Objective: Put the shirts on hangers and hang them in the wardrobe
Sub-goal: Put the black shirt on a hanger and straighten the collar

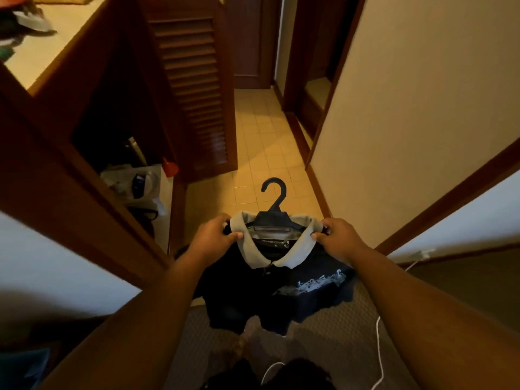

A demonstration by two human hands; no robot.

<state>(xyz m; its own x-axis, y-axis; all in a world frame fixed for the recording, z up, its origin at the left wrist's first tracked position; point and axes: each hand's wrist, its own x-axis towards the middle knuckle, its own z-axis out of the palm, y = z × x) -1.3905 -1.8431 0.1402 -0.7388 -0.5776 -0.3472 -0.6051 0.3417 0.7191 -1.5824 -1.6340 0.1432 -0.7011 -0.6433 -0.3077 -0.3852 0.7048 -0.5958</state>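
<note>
While both hands hold it out over the floor, the dark navy polo shirt (pixel 270 294) already sits on a black plastic hanger (pixel 274 212), whose hook rises free above the grey collar (pixel 247 249). The left hand (pixel 216 235) has its fingers (pixel 235 235) pinched on the collar and shoulder at the hanger's left end; the right hand (pixel 337 237) grips the matching spot at the hanger's right end. The shirt's body hangs crumpled below the hanger, with a pale printed design on its right side.

By my reading, the hangering step for this 1 shirt is about finished, perhaps with a last squaring of the shoulders. Left of the hanger and further off stands an open wooden wardrobe (pixel 92 116) with a louvred door (pixel 194 88); I cannot see a rail inside its dark interior. The next move likely calls for freeing 1 hand to take the hook, carrying the hanger left to the wardrobe, and finding the rail without letting the shoulders slip off.
</note>
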